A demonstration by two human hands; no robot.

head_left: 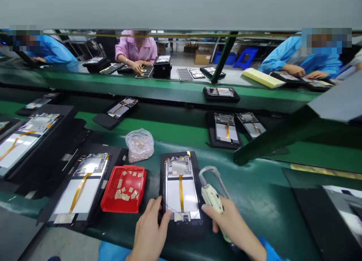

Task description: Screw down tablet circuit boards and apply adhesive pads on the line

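On green bench: your left hand (151,227), thumb and fingers parted, steadies open tablet (181,189); right (223,217) grips pale handheld tool (212,198).

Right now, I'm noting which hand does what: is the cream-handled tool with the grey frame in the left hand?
No, the right hand holds the cream-handled tool, while the left hand touches the flat, black-and-white opened device.

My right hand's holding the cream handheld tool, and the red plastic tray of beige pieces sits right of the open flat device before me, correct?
Not quite: the head view shows the red plastic tray of beige pieces left of the open flat device before you. Your right hand holds the cream handheld tool.
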